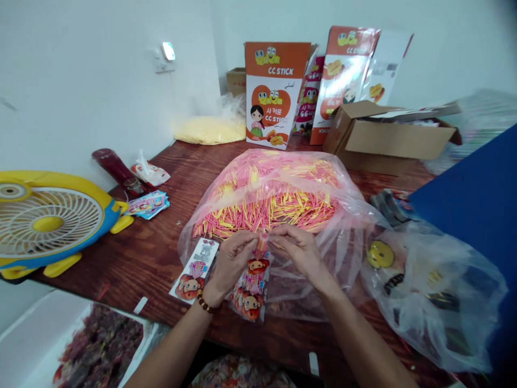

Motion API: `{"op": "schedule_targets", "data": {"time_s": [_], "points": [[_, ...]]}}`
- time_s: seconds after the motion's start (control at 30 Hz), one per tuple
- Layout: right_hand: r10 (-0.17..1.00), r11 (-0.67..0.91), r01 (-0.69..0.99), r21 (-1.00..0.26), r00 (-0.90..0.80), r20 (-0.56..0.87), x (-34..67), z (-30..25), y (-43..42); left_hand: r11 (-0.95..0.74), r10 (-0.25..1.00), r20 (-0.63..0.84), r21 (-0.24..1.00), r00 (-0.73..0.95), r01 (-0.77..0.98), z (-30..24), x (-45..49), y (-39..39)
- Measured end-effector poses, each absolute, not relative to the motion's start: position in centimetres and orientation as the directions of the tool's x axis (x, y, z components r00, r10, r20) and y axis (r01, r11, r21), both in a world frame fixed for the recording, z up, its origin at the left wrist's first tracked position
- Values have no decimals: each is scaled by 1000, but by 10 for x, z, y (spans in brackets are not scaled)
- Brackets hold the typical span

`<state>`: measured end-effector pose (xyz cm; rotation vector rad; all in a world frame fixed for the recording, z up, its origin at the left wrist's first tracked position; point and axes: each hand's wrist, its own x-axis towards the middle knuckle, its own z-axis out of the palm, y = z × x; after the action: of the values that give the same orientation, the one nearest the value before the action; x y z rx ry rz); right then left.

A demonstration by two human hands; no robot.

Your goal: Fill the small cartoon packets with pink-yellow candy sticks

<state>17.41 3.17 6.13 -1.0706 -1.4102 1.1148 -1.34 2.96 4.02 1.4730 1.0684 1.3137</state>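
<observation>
My left hand (234,260), with a beaded bracelet on the wrist, pinches the upper end of a small printed plastic packet (250,291). On the other side of that end, the fingertips of my right hand (298,249) are closed at the packet's top edge. Cartoon faces and coloured lettering cover the packet, which hangs toward the table's near edge. Just beyond my hands lies a large clear plastic bag (347,188) full of thin pink and yellow sticks (258,207). Left of my left hand is a stack of similar flat printed packets (195,272).
A yellow and blue fan (52,221) stands at left, above a white foam box (32,323) of dark red pieces. Printed cartons (274,97) and an open cardboard box (396,137) line the back. A clear bag (436,291) and blue panel (472,199) are at right.
</observation>
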Motion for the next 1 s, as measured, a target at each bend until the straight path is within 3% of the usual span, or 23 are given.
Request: {"op": "schedule_targets", "data": {"time_s": [0.13,0.27,0.37,0.5,0.6,0.83,1.0], "points": [[958,239,70,-969,-178,224,172,67,37,-302,952,294,948,87,101,41,-12,31],[975,203,14,-979,-100,201,171,61,42,-271,962,267,959,49,88,44,-13,32],[989,98,-71,-993,-105,105,170,56,43,-152,988,153,988,15,-34,48,-14,32],[998,-28,-169,-985,-59,-18,169,52,44,137,983,-99,954,152,-266,48,-14,33],[997,-60,-211,-976,-56,-49,167,49,44,266,933,-187,933,307,-241,43,-15,33],[988,-131,-332,-934,-125,-94,164,41,37,180,950,-128,970,284,-165,36,-13,28],[983,-27,-197,-980,-181,10,158,32,36,116,965,-87,988,247,-103,36,-13,24]]}}
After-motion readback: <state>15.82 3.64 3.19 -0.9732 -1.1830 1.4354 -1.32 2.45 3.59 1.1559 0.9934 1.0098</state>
